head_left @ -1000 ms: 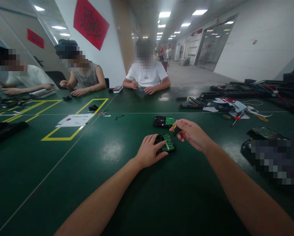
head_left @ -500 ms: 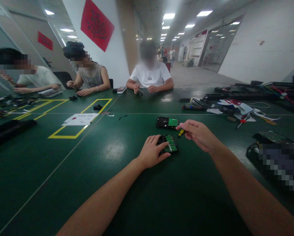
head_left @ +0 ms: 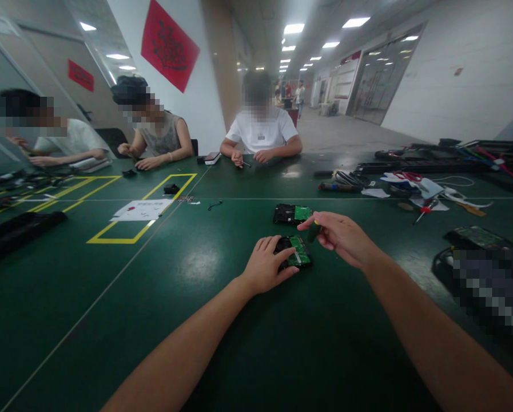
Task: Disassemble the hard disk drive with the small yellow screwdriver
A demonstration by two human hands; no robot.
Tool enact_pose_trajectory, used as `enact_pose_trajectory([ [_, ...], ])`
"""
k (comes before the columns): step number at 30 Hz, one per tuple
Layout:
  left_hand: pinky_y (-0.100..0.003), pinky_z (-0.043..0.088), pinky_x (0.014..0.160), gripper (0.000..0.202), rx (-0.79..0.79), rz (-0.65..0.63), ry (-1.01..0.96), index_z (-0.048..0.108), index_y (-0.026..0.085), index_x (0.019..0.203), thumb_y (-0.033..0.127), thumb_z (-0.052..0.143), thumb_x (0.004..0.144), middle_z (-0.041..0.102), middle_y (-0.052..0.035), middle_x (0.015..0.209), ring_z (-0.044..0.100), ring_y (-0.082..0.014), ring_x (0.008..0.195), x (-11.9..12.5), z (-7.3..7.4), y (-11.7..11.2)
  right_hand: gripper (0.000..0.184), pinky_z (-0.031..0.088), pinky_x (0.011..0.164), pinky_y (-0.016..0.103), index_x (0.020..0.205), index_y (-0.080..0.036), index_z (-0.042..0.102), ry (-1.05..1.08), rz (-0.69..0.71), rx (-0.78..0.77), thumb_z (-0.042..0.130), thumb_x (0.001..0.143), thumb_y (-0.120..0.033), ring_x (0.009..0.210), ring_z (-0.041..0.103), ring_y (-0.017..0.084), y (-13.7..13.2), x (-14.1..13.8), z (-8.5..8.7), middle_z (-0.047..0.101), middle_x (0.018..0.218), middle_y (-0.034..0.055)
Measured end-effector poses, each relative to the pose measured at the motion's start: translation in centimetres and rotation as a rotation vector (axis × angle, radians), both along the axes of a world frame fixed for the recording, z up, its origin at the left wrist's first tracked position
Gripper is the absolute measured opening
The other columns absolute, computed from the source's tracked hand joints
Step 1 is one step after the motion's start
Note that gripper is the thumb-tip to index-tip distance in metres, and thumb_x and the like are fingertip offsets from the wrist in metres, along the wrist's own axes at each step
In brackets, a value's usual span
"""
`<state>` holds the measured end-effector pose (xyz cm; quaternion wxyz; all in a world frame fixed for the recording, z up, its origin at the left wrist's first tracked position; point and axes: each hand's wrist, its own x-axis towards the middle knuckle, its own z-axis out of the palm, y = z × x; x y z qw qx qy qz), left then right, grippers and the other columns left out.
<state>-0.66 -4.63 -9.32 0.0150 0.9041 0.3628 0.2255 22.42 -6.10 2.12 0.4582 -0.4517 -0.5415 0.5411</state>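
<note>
My left hand [head_left: 265,264] spans a hard drive [head_left: 299,252] lying flat on the green table, its fingers over the left part and the thumb along the near edge. A green circuit board shows on the drive's upper face. Just right of it, my right hand [head_left: 342,236] is closed around a small dark screwdriver [head_left: 314,230] with some yellow at its top. Its tip is too small to make out. Behind the held drive lies a second hard drive [head_left: 291,213], also with a green board, partly behind my right fingertips.
Cables and a black tool [head_left: 339,187] lie at the back right, near a red-handled screwdriver [head_left: 425,210] and papers. A circuit board [head_left: 479,237] is at far right. A white sheet [head_left: 142,210] lies within yellow tape at left. Several people sit across the table.
My right hand has turned the screwdriver more upright and shifted slightly left, with its index finger stretched forward. My left hand stays on the hard drive.
</note>
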Motion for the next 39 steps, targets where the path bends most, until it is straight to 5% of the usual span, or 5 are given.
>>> enact_pose_trajectory([
  [10, -0.058, 0.037, 0.116, 0.057, 0.001, -0.002, -0.006, 0.062, 0.033, 0.145, 0.065, 0.054, 0.099, 0.046, -0.0138, 0.155, 0.044, -0.0362, 0.141, 0.1, 0.1, -0.1, 0.035, 0.028, 0.044, 0.024, 0.114, -0.024, 0.075, 0.214, 0.057, -0.105, 0.080, 0.085, -0.043, 0.059, 0.047, 0.008, 0.0, 0.4, 0.1, 0.069, 0.103, 0.0041],
  [21, -0.058, 0.037, 0.117, 0.057, -0.020, 0.004, -0.028, 0.064, 0.033, 0.144, 0.066, 0.056, 0.097, 0.047, -0.0127, 0.155, 0.045, -0.0361, 0.141, 0.0, -0.1, 0.0, 0.028, 0.030, 0.051, 0.027, 0.075, -0.020, 0.066, 0.008, -0.146, 0.092, 0.085, 0.078, -0.040, 0.058, 0.043, 0.010, 0.6, 0.7, -0.5, 0.058, 0.069, -0.0009],
  [27, -0.057, 0.038, 0.115, 0.056, -0.002, 0.006, -0.028, 0.065, 0.033, 0.142, 0.066, 0.057, 0.097, 0.049, -0.0134, 0.153, 0.046, -0.0360, 0.140, 0.1, -0.3, 0.2, 0.025, 0.021, 0.044, 0.027, 0.098, -0.019, 0.079, 0.019, -0.119, 0.051, 0.071, 0.087, -0.041, 0.054, 0.042, 0.009, 0.6, 0.2, -0.7, 0.074, 0.101, 0.0097],
  [33, -0.057, 0.038, 0.116, 0.057, 0.004, 0.009, -0.031, 0.064, 0.033, 0.143, 0.065, 0.058, 0.096, 0.048, -0.0136, 0.154, 0.045, -0.0362, 0.141, 0.1, -0.4, 0.1, 0.035, 0.024, 0.042, 0.025, 0.090, -0.017, 0.077, 0.062, -0.053, -0.017, 0.074, 0.087, -0.051, 0.054, 0.044, 0.009, 0.3, -0.1, -0.6, 0.068, 0.083, 0.0061],
  [39, -0.057, 0.038, 0.116, 0.057, 0.006, 0.009, -0.025, 0.064, 0.032, 0.143, 0.065, 0.056, 0.098, 0.049, -0.0139, 0.153, 0.046, -0.0361, 0.140, 0.2, -0.4, 0.0, 0.032, 0.035, 0.045, 0.023, 0.093, -0.020, 0.066, 0.192, 0.035, -0.093, 0.077, 0.088, -0.049, 0.059, 0.054, 0.010, 0.0, 0.1, -0.3, 0.075, 0.104, 0.0085],
])
